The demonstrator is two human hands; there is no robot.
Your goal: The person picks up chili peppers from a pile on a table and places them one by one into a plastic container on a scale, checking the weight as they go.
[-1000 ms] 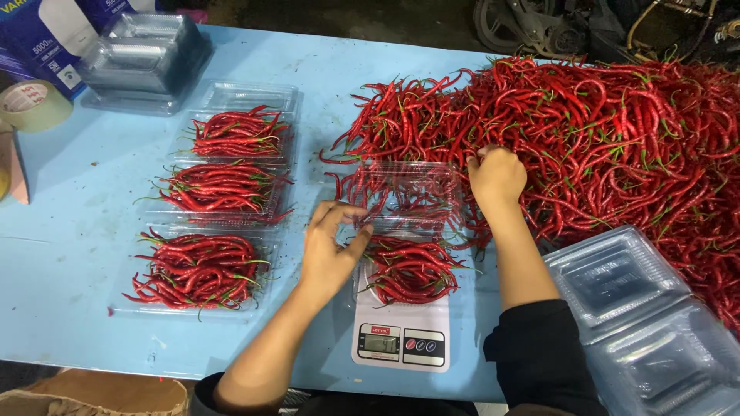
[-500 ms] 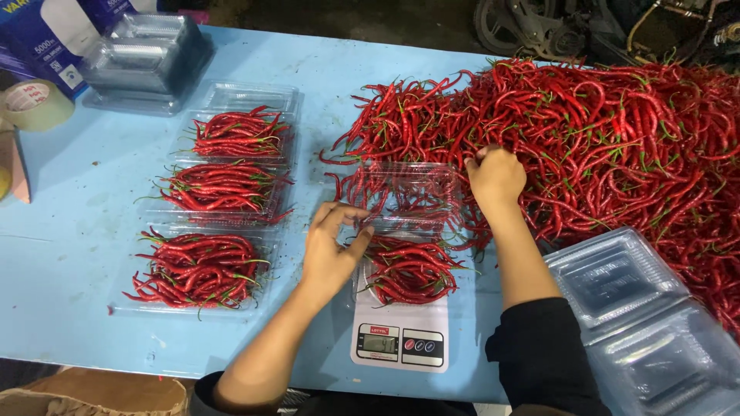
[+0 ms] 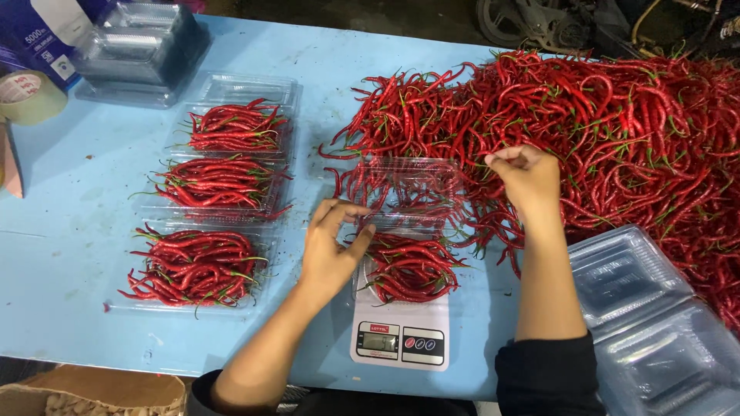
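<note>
On the blue table (image 3: 69,254), the left hand (image 3: 333,250) steadies the clamshell tray (image 3: 408,266) on the scale (image 3: 401,339), fingers loosely curled; the right hand (image 3: 526,179) pinches chillies from the heap (image 3: 617,131).

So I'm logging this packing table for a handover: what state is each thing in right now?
Clear tray on the scale: lid open, part filled with chillies.
Scale: switched on, display lit.
Three trays at left: open, filled with chillies.
Chilli pile: loose on the table.
Empty tray stacks: nested, unfilled.
Left hand: at the tray's edge.
Right hand: pinching chillies at the pile.
</note>
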